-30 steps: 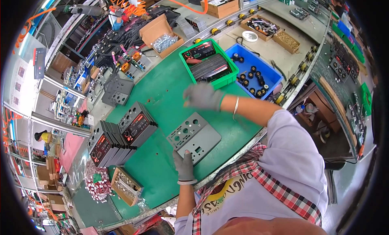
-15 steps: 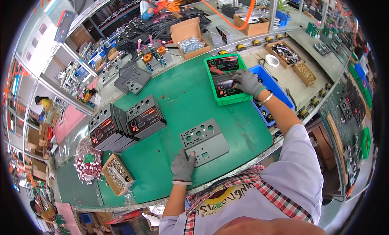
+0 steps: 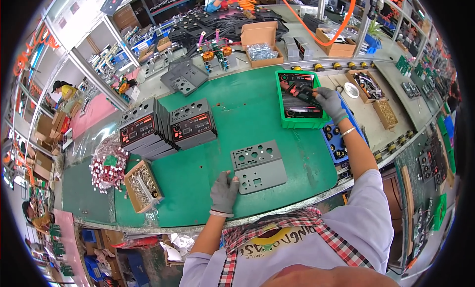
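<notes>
My left hand, in a grey glove, rests on the green mat with its thumb at the left edge of a bent grey metal panel. Its thumb and fingers are apart. The panel has round and slotted cutouts and lies flat before me. Over the green bin at the right, my gloved right hand is closed on a black piece with red markings, whose exact kind I cannot make out. Below it in the bin lie black printed faceplates.
Two stacks of grey housings with black faceplates stand left of centre. A carton of small metal parts and bundled red-white wires lie farther left. The blue bin with round black parts adjoins the green one. Grey panels lie at the back.
My right hand has raised the black piece with red markings from among the faceplates and tilted it. My left hand stays beside the grey panel, while the whole view has shifted.
</notes>
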Demonstrator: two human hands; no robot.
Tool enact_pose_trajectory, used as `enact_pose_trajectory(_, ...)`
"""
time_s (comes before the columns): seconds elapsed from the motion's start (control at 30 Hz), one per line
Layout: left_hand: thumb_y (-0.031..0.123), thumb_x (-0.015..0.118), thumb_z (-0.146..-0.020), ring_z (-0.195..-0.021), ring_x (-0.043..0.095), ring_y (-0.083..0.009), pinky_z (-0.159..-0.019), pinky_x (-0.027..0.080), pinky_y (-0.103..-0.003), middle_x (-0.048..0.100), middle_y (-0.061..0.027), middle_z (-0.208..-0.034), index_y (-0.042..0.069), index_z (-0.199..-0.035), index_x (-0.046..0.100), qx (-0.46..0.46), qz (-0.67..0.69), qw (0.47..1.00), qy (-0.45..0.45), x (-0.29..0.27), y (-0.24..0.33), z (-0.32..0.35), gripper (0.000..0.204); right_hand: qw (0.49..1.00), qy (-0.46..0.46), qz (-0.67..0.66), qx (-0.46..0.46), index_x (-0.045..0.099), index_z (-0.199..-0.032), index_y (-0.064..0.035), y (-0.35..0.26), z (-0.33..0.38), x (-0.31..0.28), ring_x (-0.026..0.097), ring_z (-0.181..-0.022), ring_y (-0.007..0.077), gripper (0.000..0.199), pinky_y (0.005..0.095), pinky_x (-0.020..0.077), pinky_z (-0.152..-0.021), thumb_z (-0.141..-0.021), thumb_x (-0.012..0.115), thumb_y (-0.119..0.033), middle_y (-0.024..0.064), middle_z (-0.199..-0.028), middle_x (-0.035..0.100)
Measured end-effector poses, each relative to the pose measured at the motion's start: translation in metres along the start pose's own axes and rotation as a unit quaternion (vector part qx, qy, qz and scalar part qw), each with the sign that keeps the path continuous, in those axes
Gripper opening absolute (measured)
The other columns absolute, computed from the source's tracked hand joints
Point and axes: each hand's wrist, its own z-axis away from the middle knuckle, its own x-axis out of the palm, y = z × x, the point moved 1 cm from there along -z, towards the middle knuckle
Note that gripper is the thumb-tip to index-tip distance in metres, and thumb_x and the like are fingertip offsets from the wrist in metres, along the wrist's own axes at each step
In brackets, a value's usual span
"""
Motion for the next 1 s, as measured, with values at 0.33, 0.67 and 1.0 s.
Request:
enact_pose_trajectory(0.33,0.031,0.065,-0.079,-0.062,0.058,-0.0253,-0.054,0.045,-0.036,0.059,-0.0087,-0.074,0.007,-0.089,0.052,0.225,0.132,0.965,0.015,0.003,0.069,0.022,0.029,0.874,-0.023,-0.442,0.201,0.048,-0.122,-0.0004,-0.16,0.133,0.131,0.051,-0.103,0.0162,0.036,0.0268,0.0408,-0.089,-0.087,0.047,-0.009,0.0107,-0.11,0.055)
enact_pose_trajectory(0.67,0.015,0.06,-0.08,-0.047,0.055,-0.0097,-0.045,0.041,-0.023,0.057,-0.0022,-0.058,0.004,-0.074,0.056,0.151,0.292,0.92,-0.213,-0.01,0.064,0.033,0.013,0.534,-0.339,-0.7,0.331,0.03,-0.126,-0.0028,-0.149,0.219,0.192,0.053,-0.102,0.0224,0.063,0.0328,0.0448,-0.087,-0.075,0.066,-0.012,0.0131,-0.113,0.052)
enact_pose_trajectory(1.0,0.014,0.063,-0.074,-0.051,0.057,-0.0211,-0.049,0.043,-0.03,0.057,-0.0081,-0.062,0.004,-0.076,0.053,0.238,0.183,0.949,-0.1,-0.019,0.071,0.046,0.014,0.599,-0.348,-0.645,0.323,0.046,-0.12,0.0003,-0.202,0.2,0.138,0.052,-0.097,0.0128,0.058,0.0251,0.0421,-0.086,-0.092,0.036,-0.049,0.0058,-0.105,0.052)
